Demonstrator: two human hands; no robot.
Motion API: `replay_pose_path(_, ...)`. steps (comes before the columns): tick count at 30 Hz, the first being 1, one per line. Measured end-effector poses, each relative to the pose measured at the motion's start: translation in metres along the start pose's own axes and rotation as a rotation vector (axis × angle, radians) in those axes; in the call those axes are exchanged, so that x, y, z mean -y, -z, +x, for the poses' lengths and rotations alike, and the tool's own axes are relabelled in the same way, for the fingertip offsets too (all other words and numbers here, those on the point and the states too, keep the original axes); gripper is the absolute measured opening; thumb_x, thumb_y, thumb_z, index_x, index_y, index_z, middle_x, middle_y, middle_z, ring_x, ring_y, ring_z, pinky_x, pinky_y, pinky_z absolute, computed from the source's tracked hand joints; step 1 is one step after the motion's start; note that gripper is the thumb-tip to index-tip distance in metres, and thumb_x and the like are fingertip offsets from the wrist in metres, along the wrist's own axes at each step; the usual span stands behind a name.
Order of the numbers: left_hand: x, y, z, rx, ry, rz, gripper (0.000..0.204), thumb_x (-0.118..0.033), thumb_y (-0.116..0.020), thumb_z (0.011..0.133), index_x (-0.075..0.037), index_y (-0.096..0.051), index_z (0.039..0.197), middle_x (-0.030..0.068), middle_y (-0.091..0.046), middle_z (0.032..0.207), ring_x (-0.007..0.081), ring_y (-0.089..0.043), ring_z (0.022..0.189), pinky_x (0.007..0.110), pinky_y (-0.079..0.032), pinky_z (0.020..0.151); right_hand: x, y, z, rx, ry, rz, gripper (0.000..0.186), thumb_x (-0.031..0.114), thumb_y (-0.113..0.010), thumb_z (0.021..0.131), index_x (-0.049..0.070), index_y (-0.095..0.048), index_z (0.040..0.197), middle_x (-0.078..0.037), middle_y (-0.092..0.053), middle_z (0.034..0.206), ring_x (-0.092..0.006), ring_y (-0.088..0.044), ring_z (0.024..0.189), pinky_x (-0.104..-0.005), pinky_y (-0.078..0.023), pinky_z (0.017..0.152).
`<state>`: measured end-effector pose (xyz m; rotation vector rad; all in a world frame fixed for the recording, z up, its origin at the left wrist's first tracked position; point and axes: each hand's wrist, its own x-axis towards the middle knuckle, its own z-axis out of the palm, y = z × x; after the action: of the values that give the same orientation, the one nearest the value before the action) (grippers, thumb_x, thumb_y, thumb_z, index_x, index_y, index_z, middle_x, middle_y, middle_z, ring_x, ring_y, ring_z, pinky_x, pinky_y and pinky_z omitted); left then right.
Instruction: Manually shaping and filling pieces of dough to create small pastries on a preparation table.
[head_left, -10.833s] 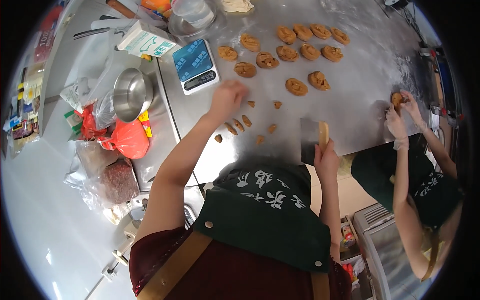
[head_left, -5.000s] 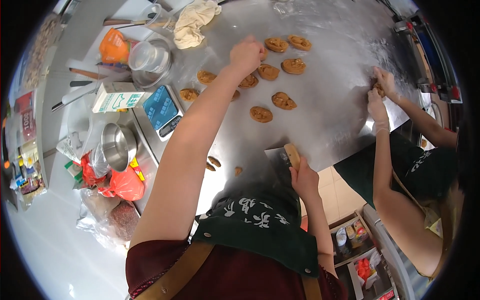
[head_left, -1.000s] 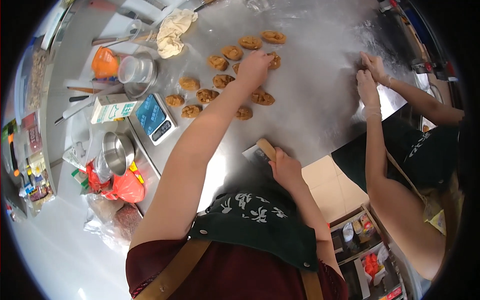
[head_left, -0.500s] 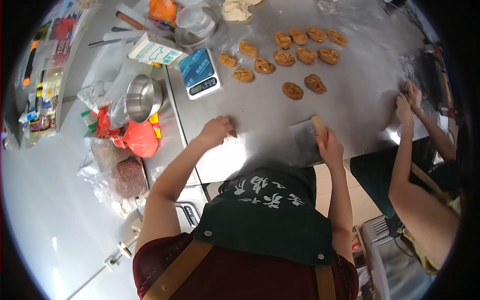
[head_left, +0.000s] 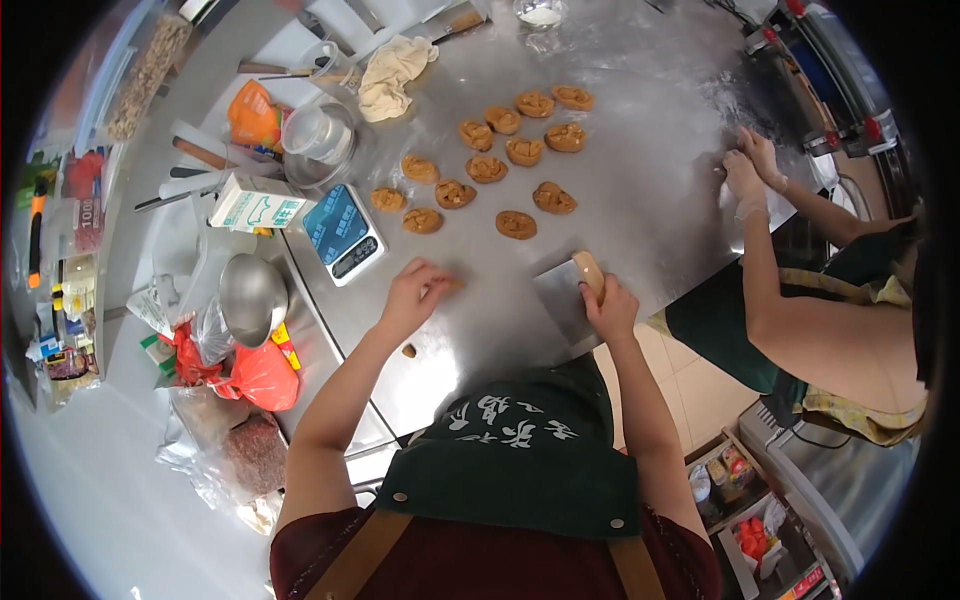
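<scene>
My right hand grips the pale handle of a dough scraper, its flat metal blade lying on the steel worktop left of that hand. Over the worktop, my left hand has its fingers bent together, a slightly blurred small brown dough piece at their tips. Nearer me, a separate little brown lump rests on the steel. Beyond both hands lie several oval brown dough pieces with chunky tops; the nearest one sits between my hands and the others.
A kitchen scale with a blue top stands left, beside a carton and a plastic tub. A steel bowl and red bags are further left. Cream cloth lies at the back. At right, a co-worker's hands touch the worktop.
The view has shifted, so the table's things appear lower and further left. My left hand has moved forward and right, away from the little brown lump. The scraper stays in my right hand.
</scene>
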<state>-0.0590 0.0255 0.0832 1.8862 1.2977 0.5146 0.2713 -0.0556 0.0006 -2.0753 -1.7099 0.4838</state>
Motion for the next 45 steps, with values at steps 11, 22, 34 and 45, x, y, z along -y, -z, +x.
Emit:
replay_pose_path(11,-0.047,-0.032,0.275,-0.211,-0.190,0.304,0.008,-0.009,-0.060,0.080,-0.006,-0.066,0.084,0.0122,-0.064,0.085,0.0315,-0.061,0.080,0.040,-0.050,0.071,-0.001,0.001,0.002,-0.049,0.071,0.165,0.037,0.037,-0.067,0.077,0.005,-0.056,0.094,-0.014,-0.061,0.065,-0.0341,-0.061,0.056,-0.0420,-0.048,0.051)
replay_pose_path(22,-0.024,-0.046,0.302,-0.222,-0.169,0.545,0.018,-0.006,-0.061,0.077,-0.009,-0.068,0.094,0.0122,-0.062,0.090,0.0322,-0.061,0.077,0.040,-0.050,0.071,-0.002,-0.001,-0.005,-0.019,0.106,0.263,0.038,0.036,-0.068,0.077,0.003,-0.057,0.093,-0.013,-0.061,0.066,-0.0328,-0.061,0.056,-0.0408,-0.049,0.051)
replay_pose_path(34,0.037,0.019,-0.069,-0.097,0.374,0.344,0.008,-0.005,-0.063,0.079,-0.002,-0.065,0.086,0.0133,-0.059,0.077,0.0298,-0.061,0.072,0.036,-0.049,0.063,-0.013,-0.002,0.002,0.003,0.095,0.082,0.042,0.040,-0.063,0.082,0.003,-0.058,0.101,-0.016,-0.063,0.071,-0.0368,-0.062,0.063,-0.0445,-0.048,0.056)
replay_pose_path(45,0.035,-0.054,-0.125,-0.404,0.408,0.250,0.018,0.007,-0.062,0.072,-0.001,-0.060,0.088,0.0100,-0.058,0.083,0.0213,-0.062,0.066,0.031,-0.052,0.063,-0.006,-0.012,-0.003,-0.044,0.045,0.027,0.040,0.040,-0.062,0.082,0.004,-0.057,0.098,-0.015,-0.062,0.068,-0.0367,-0.061,0.061,-0.0451,-0.048,0.056)
